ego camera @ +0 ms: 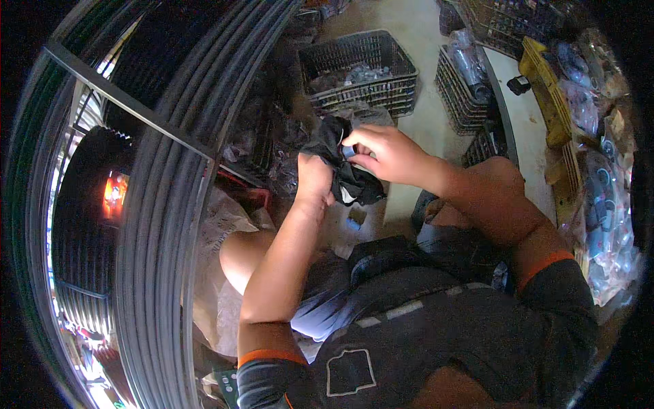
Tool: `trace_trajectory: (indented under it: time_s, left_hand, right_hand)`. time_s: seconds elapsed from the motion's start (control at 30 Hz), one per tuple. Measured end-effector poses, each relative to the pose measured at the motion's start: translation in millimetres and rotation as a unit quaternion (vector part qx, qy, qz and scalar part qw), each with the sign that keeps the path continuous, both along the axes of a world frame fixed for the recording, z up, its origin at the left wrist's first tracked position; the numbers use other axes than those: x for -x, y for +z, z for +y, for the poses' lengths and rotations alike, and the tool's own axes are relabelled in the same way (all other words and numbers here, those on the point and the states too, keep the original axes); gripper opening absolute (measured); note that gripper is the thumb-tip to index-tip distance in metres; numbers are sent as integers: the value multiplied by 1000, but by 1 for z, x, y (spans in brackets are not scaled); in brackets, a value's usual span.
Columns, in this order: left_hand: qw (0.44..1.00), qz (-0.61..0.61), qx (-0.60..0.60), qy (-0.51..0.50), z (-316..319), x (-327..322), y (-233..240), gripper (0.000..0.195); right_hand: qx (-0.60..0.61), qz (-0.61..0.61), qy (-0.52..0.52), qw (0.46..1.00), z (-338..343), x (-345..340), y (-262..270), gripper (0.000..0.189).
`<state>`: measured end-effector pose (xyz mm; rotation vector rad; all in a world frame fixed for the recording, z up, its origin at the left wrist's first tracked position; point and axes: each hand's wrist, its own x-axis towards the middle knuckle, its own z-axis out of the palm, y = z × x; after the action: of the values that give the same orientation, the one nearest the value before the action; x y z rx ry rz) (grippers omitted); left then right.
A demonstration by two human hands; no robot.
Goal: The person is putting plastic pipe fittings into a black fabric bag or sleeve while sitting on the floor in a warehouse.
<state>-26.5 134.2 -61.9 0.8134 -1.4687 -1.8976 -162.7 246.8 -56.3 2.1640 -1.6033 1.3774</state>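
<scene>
My left hand (313, 178) grips a bunched black cloth (360, 183), which hangs in folds to the right of the fist and shows small white patches. Against that cloth, the thumb and fingers of my right hand (391, 153) pinch a small blue-grey cylindrical piece (349, 151). Part of the piece is hidden by the fingers and the cloth, so its exact kind cannot be told. Both hands are close together in front of my knees.
A dark plastic crate (357, 87) with small clear parts stands ahead. Crates (462, 97) with bagged pipe fittings are at right, beside a yellow bin (546, 92) and plastic bags of fittings (603, 204). Coiled black pipe (158, 204) and a metal bar (127, 99) flank the left.
</scene>
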Motion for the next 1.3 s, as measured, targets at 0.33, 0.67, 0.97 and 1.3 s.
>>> trace_trajectory:
  time_s: [0.33,0.67,0.97,1.3]
  left_hand:
    - [904,103,414,28,2,4,6,16]
    - [997,43,-26,-55,-13,1,1,27]
    - [830,-267,490,8,-48,-40,49,18]
    - [956,-117,237,127,-77,-103,57,27]
  right_hand:
    - [-293,-761,184,549,-3,-6,-18,11]
    - [-34,-19,26,999,-6,-3,-10,20]
    - [-324,-565,267,710,-40,54,-19,11]
    - [-360,-63,-236,900,-158,188,-126,23]
